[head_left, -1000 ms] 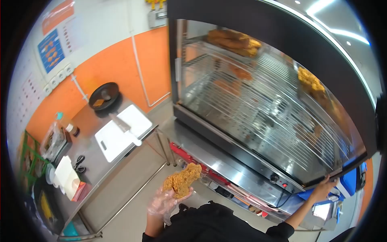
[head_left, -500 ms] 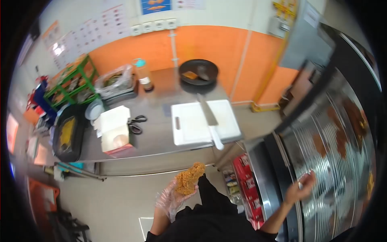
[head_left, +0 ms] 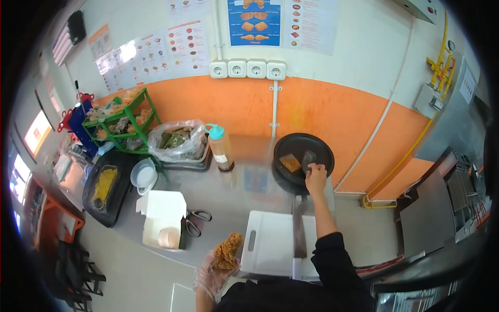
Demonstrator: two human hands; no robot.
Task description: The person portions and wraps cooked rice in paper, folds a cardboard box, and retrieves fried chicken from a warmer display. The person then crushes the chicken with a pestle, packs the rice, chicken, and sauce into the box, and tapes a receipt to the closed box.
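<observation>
My left hand (head_left: pixel 212 275), in a clear plastic glove, is closed around a piece of fried chicken (head_left: pixel 227 251) at the table's front edge. With a bare right hand (head_left: pixel 315 178) I reach into a black stone mortar (head_left: pixel 286 147) at the back of the table. Its fingers are closed on a dark pestle (head_left: pixel 309 157), partly hidden by them. An orange-brown piece (head_left: pixel 290 163) lies in the mortar. In front of the mortar, a large knife (head_left: pixel 299 229) rests on a white cutting board (head_left: pixel 268 242).
An open takeaway box (head_left: pixel 165 210) holds a pale round item, with black scissors (head_left: pixel 195 222) beside it. Behind are a sauce bottle (head_left: pixel 220 148), a plastic bag of greens (head_left: pixel 178 141) and a green rack (head_left: pixel 123 120). A black tray (head_left: pixel 112 182) stands left.
My right hand has moved from the display cabinet on the right to the pestle in the mortar. The view has turned right-to-left toward the table; the chicken stays in my left hand.
</observation>
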